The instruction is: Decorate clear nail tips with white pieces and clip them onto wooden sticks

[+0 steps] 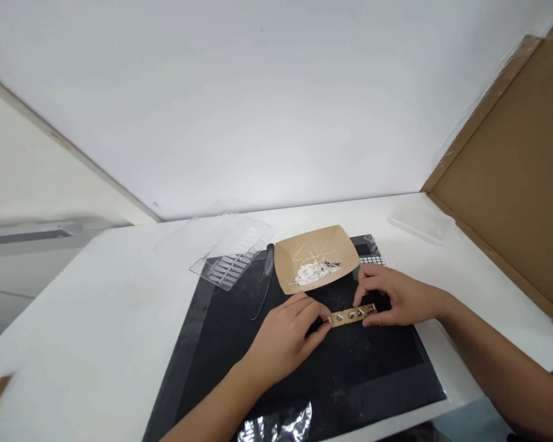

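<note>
A narrow tan strip (pixel 345 317) bearing several small shiny metal-looking pieces lies crosswise between my hands, over the black mat (pixel 368 374). Its left end is pinched between the thumb and fingers of my left hand (pixel 288 337). My right hand (pixel 399 299) grips the other end, thumb at the lower edge and forefinger at the upper edge. What exactly the metal pieces are is too small to tell. Just beyond the strip stands a brown paper tray (pixel 288 252) with white scraps (pixel 311 272) and thin pale sticks in it.
Left of the paper tray lie a clear plastic slotted tray (pixel 233 264) and a dark curved piece (pixel 268 270). A sheet with white dots (pixel 373 261) shows behind my right hand. A clear shallow container (pixel 421 224) sits at the back right, near a cardboard panel (pixel 511 166).
</note>
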A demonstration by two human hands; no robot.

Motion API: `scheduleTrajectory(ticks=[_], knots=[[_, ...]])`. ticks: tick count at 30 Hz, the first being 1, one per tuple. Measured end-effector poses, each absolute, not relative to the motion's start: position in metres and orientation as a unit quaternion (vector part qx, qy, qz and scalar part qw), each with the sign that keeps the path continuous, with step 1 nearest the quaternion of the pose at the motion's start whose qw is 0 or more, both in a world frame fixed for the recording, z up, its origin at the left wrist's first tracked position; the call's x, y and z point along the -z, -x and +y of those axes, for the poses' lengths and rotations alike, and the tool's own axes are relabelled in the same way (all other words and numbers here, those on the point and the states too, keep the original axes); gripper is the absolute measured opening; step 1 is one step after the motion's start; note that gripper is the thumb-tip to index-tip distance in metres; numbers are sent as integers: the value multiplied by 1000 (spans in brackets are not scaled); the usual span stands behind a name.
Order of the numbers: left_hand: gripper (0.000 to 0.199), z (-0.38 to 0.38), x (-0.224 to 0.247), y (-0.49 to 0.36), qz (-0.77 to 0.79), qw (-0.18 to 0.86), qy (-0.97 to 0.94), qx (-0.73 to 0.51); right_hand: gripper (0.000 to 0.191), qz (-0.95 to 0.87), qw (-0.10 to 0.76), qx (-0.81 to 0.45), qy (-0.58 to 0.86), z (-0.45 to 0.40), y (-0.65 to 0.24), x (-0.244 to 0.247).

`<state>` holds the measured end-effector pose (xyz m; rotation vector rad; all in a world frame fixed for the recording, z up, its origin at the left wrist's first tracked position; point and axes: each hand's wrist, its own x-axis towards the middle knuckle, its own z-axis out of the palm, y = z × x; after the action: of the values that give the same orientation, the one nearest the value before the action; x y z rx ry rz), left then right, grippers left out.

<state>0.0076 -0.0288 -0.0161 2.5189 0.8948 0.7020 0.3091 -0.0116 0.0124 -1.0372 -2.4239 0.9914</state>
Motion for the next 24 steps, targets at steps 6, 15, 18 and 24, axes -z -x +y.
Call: scheduleTrajectory(ticks=[6, 15, 18, 24], knots=[[3, -28, 15, -8, 317, 193, -893, -255, 9, -859, 163, -344, 343, -10, -302, -6], [5, -29, 13, -9, 315, 186, -894, -259, 5, -858, 150, -329, 364, -11, -302, -8], [5, -29, 13, -8, 315, 183, -895, -258, 4, -861, 147, -325, 363, -12, -302, -9], [4, -28, 14, -8, 310, 156, -900, -263, 4, -862, 131, -320, 371, -15, -301, -9]])
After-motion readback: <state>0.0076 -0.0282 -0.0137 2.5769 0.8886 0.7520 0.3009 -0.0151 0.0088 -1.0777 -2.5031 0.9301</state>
